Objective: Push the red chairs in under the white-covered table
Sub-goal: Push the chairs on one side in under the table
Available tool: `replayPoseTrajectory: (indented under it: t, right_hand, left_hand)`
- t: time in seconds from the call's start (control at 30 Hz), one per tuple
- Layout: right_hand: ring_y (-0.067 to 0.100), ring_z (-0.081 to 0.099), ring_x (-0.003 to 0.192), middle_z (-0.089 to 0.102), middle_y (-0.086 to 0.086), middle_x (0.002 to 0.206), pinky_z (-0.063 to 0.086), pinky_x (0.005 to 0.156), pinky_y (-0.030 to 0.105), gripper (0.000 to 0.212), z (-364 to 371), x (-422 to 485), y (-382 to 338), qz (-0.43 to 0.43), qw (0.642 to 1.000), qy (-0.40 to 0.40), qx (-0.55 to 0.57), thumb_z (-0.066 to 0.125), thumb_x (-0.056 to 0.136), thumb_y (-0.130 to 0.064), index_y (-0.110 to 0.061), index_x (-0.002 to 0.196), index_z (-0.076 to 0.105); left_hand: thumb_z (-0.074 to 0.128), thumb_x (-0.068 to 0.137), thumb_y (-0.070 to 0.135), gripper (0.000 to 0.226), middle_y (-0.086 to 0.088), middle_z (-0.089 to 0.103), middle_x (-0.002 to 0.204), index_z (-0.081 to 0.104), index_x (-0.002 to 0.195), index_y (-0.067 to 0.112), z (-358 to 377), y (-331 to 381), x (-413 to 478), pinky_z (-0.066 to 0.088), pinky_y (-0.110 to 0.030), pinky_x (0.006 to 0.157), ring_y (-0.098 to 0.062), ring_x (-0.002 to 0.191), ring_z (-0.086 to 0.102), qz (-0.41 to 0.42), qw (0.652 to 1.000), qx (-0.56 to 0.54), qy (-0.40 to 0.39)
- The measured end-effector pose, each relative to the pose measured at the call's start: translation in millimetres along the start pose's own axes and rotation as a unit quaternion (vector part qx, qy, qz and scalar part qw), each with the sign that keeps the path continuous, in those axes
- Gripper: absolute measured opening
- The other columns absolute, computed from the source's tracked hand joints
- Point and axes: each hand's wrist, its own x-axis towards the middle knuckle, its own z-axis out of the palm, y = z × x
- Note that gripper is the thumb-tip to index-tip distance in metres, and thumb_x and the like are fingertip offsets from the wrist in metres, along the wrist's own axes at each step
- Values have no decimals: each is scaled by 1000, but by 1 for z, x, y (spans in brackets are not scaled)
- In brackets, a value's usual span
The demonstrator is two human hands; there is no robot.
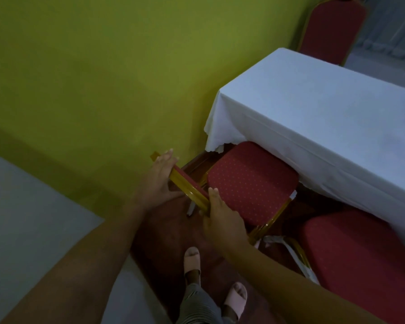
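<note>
A red chair [250, 181] with a dotted seat and gold frame stands at the near end of the white-covered table [313, 118], its seat partly under the hanging cloth. My left hand [158, 177] lies flat against the top of the chair's backrest, fingers stretched. My right hand [222, 218] holds the backrest's near gold edge, fingers wrapped over it. A second red chair [360, 258] stands to the right along the table's side, its seat out from under the cloth. A third red chair [332, 26] stands at the table's far end.
A yellow-green wall [91, 78] runs close along the left of the chair. My feet in pale sandals [192, 260] stand on dark red carpet right behind the chair. Pale floor lies at the left.
</note>
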Motion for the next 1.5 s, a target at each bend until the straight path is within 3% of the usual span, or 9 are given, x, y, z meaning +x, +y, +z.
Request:
replayPoseTrajectory:
  t: [0.23, 0.4, 0.5, 0.6, 0.77, 0.9, 1.23, 1.4, 1.5]
  right_hand:
    - [22, 52, 124, 19, 2, 159, 46, 96, 39, 61, 0, -6, 2, 6, 1000, 26, 7, 41, 99, -35, -18, 151, 13]
    - [17, 55, 120, 32, -2, 154, 46, 89, 36, 64, -8, 10, 5, -11, 997, 73, 2, 43, 96, -37, -21, 150, 13]
    - [16, 52, 124, 39, 0, 150, 48, 91, 35, 66, -12, 25, 16, -38, 993, 109, -29, 47, 94, -42, -20, 149, 19]
    - [16, 54, 123, 45, 1, 146, 50, 90, 34, 65, -16, 40, 31, -59, 986, 136, -71, 47, 93, -49, -19, 147, 27]
    - [20, 59, 118, 56, 5, 136, 53, 87, 37, 66, -26, 60, 48, -78, 977, 170, -105, 56, 90, -46, -15, 144, 37]
    - [22, 53, 124, 52, 6, 140, 49, 91, 36, 67, -39, 74, 58, -82, 977, 166, -108, 56, 91, -45, -16, 146, 33]
    - [19, 44, 133, 44, 2, 147, 48, 92, 34, 69, -53, 101, 77, -76, 972, 175, -138, 54, 91, -47, -18, 148, 28]
    - [22, 47, 130, 47, 4, 145, 46, 96, 34, 67, -60, 110, 80, -59, 970, 187, -146, 46, 90, -50, -16, 146, 32]
    - [23, 47, 130, 47, 7, 144, 43, 101, 37, 67, -64, 115, 83, -53, 968, 193, -153, 45, 89, -50, -12, 144, 37]
  left_hand:
    - [86, 59, 41, 104, -21, 28, 150, 34, 139, -3, 1, 4, 5, 26, -48, 112, -31, 139, 26, 13, 1000, -12, -13]
    - [60, 67, 65, 103, -21, 28, 150, 28, 141, 1, 3, -2, 28, 21, -45, 114, -30, 140, 25, 14, 999, -28, -27]
    - [61, 66, 67, 107, -19, 28, 151, 25, 144, 4, 6, -1, 45, 20, -43, 115, -29, 141, 25, 10, 999, -33, -31]
    - [70, 64, 63, 108, -18, 32, 149, 26, 143, 4, 11, 5, 60, 20, -42, 115, -28, 139, 28, 19, 999, -32, -25]
    - [66, 65, 66, 99, -18, 38, 146, 37, 137, 4, 21, 6, 82, 20, -40, 115, -27, 138, 32, 24, 999, -19, -14]
    - [73, 64, 61, 97, -17, 38, 147, 40, 136, 5, 28, 6, 101, 22, -43, 115, -26, 139, 31, 29, 1000, -7, -8]
    - [53, 61, 78, 112, -8, 13, 157, 23, 147, 12, 19, 10, 142, 29, -43, 109, -25, 139, 28, 69, 997, -16, -35]
    - [63, 64, 71, 106, -7, 22, 156, 28, 145, 13, 17, 10, 171, 15, -40, 116, -22, 142, 21, 111, 990, -3, -81]
    - [55, 62, 78, 108, -9, 31, 152, 32, 143, 11, 22, 8, 181, 13, -38, 116, -24, 141, 25, 124, 989, -6, -79]
